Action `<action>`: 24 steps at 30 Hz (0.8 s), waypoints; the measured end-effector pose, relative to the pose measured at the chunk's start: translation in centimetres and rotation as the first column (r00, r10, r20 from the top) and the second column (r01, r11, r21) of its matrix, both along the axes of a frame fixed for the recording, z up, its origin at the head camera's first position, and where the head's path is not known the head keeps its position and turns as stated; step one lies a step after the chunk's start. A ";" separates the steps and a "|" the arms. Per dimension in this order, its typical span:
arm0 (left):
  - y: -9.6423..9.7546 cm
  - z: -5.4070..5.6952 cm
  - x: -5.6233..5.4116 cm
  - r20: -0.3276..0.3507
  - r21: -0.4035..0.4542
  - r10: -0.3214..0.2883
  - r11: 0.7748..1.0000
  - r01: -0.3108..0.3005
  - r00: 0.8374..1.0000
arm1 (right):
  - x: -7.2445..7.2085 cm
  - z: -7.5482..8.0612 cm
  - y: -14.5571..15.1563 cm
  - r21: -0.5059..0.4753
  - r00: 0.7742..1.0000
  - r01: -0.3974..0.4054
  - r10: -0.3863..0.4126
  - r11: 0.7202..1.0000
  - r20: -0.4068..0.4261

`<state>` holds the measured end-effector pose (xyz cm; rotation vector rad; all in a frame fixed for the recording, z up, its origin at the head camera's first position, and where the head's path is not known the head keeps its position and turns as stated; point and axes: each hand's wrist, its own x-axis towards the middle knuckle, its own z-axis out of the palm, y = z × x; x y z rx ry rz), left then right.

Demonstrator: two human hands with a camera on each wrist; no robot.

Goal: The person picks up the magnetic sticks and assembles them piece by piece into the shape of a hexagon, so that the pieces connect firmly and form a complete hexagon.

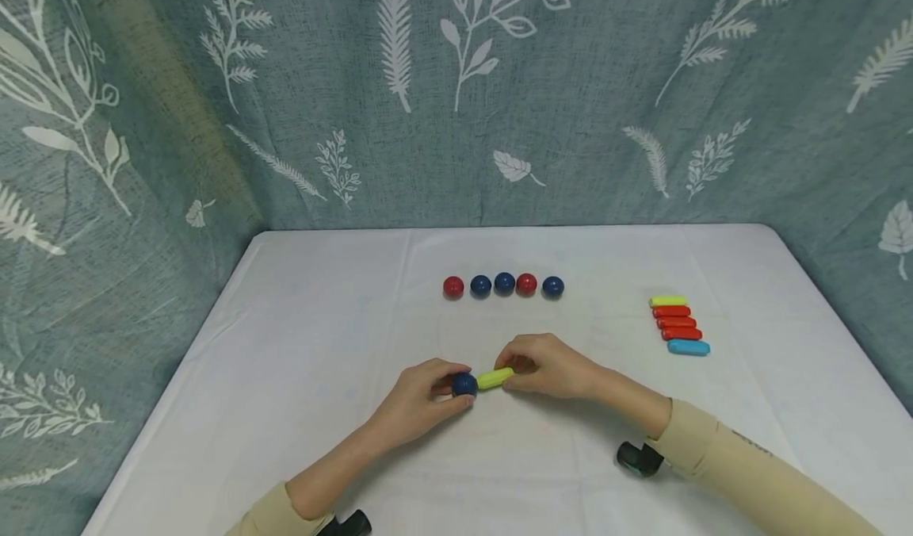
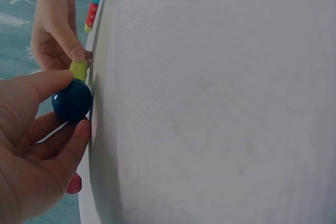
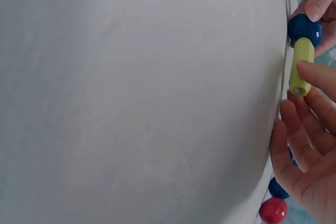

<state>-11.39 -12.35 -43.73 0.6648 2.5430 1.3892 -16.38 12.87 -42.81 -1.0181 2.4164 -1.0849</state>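
Over the middle of the table, my left hand (image 1: 421, 400) pinches a dark blue ball (image 1: 464, 384) between thumb and fingers. My right hand (image 1: 552, 367) holds a yellow-green rod (image 1: 494, 378) by its right end. The rod's other end meets the ball, so the two lie in one line. In the left wrist view the blue ball (image 2: 72, 100) sits between thumb and fingertips, the rod (image 2: 79, 70) rising from it. The right wrist view shows a small grey spot on the rod's (image 3: 301, 69) near end, with thumb and fingers at its sides.
Behind the hands stands a row of red balls (image 1: 453, 288) and blue balls (image 1: 552, 287). To the right lie a yellow-green rod (image 1: 668, 301), several red rods (image 1: 677, 323) and a blue rod (image 1: 689, 348), stacked side by side. A patterned curtain (image 1: 428, 139) borders the white table (image 1: 321, 306).
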 end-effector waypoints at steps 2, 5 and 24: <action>0.0 -0.1 0.0 -0.001 -0.004 0.004 1.000 -0.004 1.000 | 0.0 0.0 0.2 -0.008 1.000 0.001 -0.001 1.000 -0.001; 0.1 -0.1 0.0 0.005 -0.006 0.009 1.000 -0.009 1.000 | -0.2 0.2 0.6 -0.019 1.000 0.019 -0.019 1.000 -0.005; 0.0 -0.2 0.1 0.023 0.010 0.009 1.000 -0.009 1.000 | -5.3 0.7 5.6 -0.067 0.779 0.624 -0.613 0.779 0.133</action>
